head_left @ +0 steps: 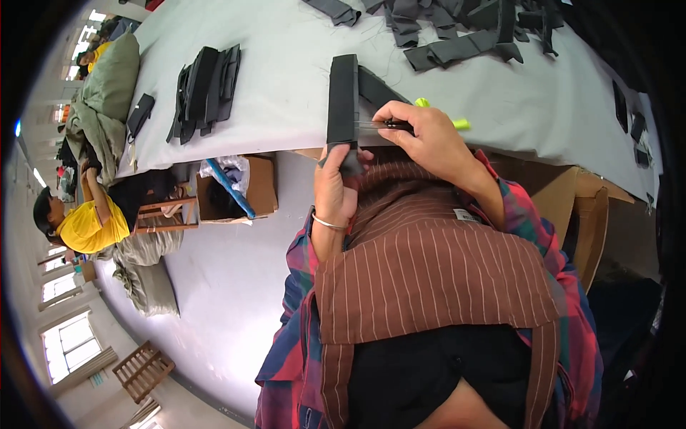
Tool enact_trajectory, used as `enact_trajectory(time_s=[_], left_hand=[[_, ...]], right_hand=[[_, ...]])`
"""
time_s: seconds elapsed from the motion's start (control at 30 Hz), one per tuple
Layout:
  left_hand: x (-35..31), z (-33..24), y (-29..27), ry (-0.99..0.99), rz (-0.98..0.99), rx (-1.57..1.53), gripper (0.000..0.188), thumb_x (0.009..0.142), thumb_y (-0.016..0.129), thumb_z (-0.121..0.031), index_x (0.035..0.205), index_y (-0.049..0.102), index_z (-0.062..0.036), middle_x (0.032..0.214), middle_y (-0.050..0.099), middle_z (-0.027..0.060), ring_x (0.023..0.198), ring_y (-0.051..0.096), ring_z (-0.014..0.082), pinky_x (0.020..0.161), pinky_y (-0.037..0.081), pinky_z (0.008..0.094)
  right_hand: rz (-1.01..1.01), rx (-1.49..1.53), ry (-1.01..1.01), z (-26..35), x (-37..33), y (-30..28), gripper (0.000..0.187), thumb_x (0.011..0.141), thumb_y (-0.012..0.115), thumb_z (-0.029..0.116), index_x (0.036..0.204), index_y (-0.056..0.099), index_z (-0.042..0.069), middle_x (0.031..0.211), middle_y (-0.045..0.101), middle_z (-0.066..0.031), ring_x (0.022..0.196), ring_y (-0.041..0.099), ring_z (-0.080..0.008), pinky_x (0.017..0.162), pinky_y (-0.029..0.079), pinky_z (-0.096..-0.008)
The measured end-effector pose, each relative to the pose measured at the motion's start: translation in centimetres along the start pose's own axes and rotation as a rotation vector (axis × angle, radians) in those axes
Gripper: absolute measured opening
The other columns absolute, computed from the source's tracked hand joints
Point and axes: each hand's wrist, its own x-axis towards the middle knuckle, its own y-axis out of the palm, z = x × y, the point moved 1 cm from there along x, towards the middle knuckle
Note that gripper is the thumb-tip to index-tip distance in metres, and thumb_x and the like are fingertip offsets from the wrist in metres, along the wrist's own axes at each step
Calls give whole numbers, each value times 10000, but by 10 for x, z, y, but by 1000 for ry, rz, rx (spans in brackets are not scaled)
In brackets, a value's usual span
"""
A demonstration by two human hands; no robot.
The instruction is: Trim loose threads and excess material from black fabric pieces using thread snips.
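Note:
My left hand pinches the lower end of a folded black fabric strip, thumb on top. The strip stands lengthwise from the table edge toward the far side. In my right hand is a pair of thread snips with thin metal blades and a dark grip. Their tips reach the strip's right edge. Whether the blades touch the cloth I cannot tell. Behind the strip, another dark fabric piece slants toward my right hand. Bright yellow-green bits show beside that hand; their kind is partly hidden.
On the pale table cover lies a stack of black strips at left. A loose heap of dark strips spreads at the far right. Below the edge stands an open cardboard box. A person in yellow sits at left.

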Motion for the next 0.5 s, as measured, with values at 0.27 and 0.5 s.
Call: enact_trajectory(time_s=[0.27, 0.5], left_hand=[[6, -3, 9, -264, 245, -49, 393, 891, 410, -342, 1139, 561, -76, 980, 625, 81, 935, 596, 256, 774, 449, 377], [12, 19, 14, -340, 288, -33, 235, 903, 491, -129, 1101, 556, -20, 1082, 619, 97, 993, 577, 218, 865, 474, 409]], right_hand=[[-81, 22, -121, -1, -21, -6, 278, 746, 669, 10, 1014, 637, 72, 876, 606, -65, 766, 577, -186, 697, 467, -289], [-107, -138, -95, -16, -27, -4, 337, 696, 678, -31, 994, 689, 127, 871, 547, -49, 729, 582, -221, 678, 473, -314]])
